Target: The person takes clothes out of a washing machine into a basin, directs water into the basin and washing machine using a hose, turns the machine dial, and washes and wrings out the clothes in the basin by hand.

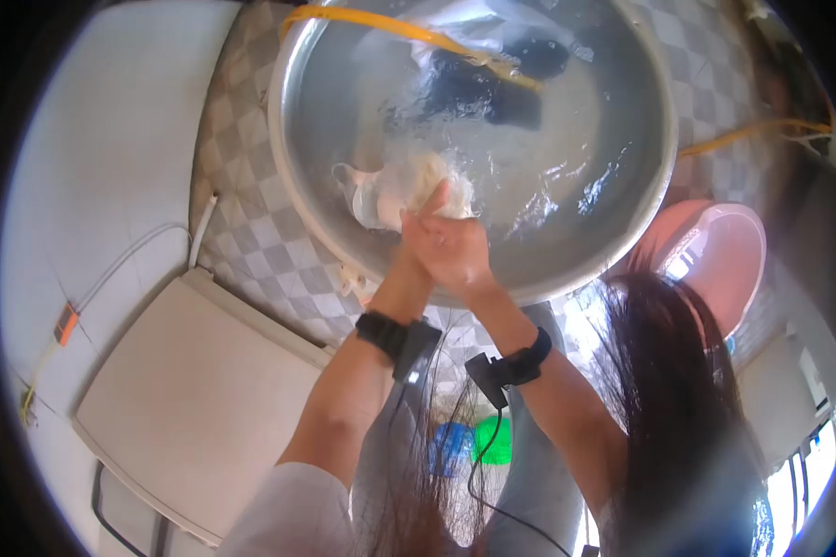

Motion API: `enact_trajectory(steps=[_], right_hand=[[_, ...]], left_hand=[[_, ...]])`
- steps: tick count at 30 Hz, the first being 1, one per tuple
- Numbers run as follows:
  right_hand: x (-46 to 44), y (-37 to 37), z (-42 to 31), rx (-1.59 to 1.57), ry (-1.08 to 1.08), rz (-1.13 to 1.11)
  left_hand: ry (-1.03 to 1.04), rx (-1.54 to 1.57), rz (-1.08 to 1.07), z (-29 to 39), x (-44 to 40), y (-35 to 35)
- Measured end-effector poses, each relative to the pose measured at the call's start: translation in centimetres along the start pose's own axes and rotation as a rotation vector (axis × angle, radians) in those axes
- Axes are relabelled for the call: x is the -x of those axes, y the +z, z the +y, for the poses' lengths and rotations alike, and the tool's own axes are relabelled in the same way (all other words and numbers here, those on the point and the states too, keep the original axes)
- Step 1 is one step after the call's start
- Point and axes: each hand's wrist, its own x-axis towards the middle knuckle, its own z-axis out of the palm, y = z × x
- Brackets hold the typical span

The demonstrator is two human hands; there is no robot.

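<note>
A large metal basin of water takes up the upper middle of the head view. Just inside its near rim, my left hand and my right hand are pressed together. Both are closed on a pale, wet piece of cloth, bunched up at the water's surface. A whitish part with a thin loop floats to its left; whether it belongs to the same piece I cannot tell. Dark cloth and white cloth lie in the water farther back. My fingertips are partly hidden.
A yellow hose runs over the far rim into the water. Right of the basin stands a pink tub. A beige appliance-like box is at left, near a white wall. Blue and green items show between my legs.
</note>
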Motion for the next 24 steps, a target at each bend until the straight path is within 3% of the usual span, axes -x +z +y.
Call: enact_trajectory(steps=[1,5,7,9,10,12,13,15,16,18,19,21,23,24], right_hand=[[-0.2,0.4,0.1,0.131,-0.208,0.087],[-2.2,0.6,2.0,0.221,-0.445,0.195],[-4.9,0.2,4.9,0.609,-0.224,0.188],[-7.3,-2.4,8.0,0.872,-0.015,0.244],[-7.7,-3.7,9.9,0.942,0.014,0.265],[-9.3,-7.2,9.8,0.821,0.651,0.195],[-8.7,-8.2,11.7,0.822,0.656,0.184],[-7.4,-8.9,15.5,1.534,0.142,0.498],[-7.4,-8.4,16.7,1.536,0.143,0.494],[-7.8,-6.8,16.8,0.937,0.174,0.103],[-7.9,-4.9,16.4,0.611,0.312,-0.124],[-7.6,-1.0,17.3,0.499,0.408,-0.4],[-6.8,3.1,17.9,-0.112,0.392,-0.627],[-5.8,5.2,17.5,-0.144,0.304,-0.572]], left_hand=[[0.041,0.019,-0.065,0.0,-0.4,-1.1],[0.142,-0.477,-0.205,1.0,-1.6,-4.1],[0.173,-0.6,-0.242,2.3,-0.7,-1.2],[-0.025,0.234,-0.002,5.7,3.3,7.7],[-0.019,0.23,0.001,6.0,3.3,8.1],[-0.005,0.128,0.235,6.1,3.3,8.0],[0.037,-0.01,0.311,5.0,2.3,6.1],[-0.002,-0.145,0.383,4.0,1.7,3.6],[-0.037,-0.281,0.445,3.6,1.4,2.4],[-0.123,-0.187,0.4,2.2,0.8,-0.8],[-0.205,-0.1,0.353,1.5,0.6,-2.2],[-0.189,-0.099,0.425,1.5,0.8,-2.1],[-0.175,-0.101,0.485,1.6,0.4,-2.5],[-0.167,-0.045,0.38,1.8,-0.4,-3.5]])
